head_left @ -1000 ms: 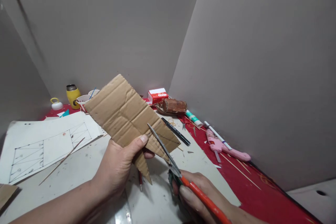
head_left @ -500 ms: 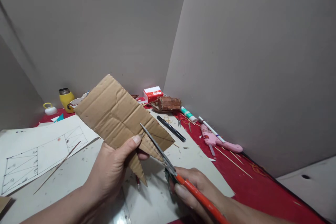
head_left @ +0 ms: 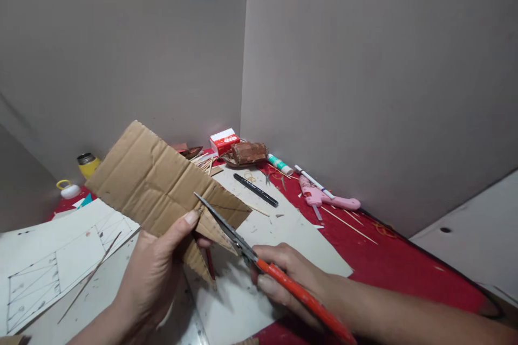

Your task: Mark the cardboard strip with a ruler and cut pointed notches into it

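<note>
- A piece of corrugated cardboard (head_left: 156,186) is pinched in the left hand (head_left: 156,275), thumb on the near face and fingers curled behind; it is held up off the table, tilted, just left of the right hand.
- The right hand (head_left: 285,277) is closed around the orange handles of the scissors (head_left: 259,259); the blades lie across the cardboard's lower right corner, beside a pencilled line, and appear nearly closed.
- The left thumb (head_left: 186,221) sits just beside the blade tips, so a slip or a hurried closing of the blades could nick it.
- The cut could wander off the line, since the sheet is held at one edge only and can flex or twist under the blades.
- Crushed or torn fluting is judged likely if the cardboard is forced rather than cut in short bites.
- A narrow pointed strip hangs below the left hand and could tear off.
- Beyond the hands, a red and white box (head_left: 224,142) bears print that is too small to be read.
- On the drawing sheet (head_left: 44,264) left of the left hand only ruled lines are seen; no words can be made out.
</note>
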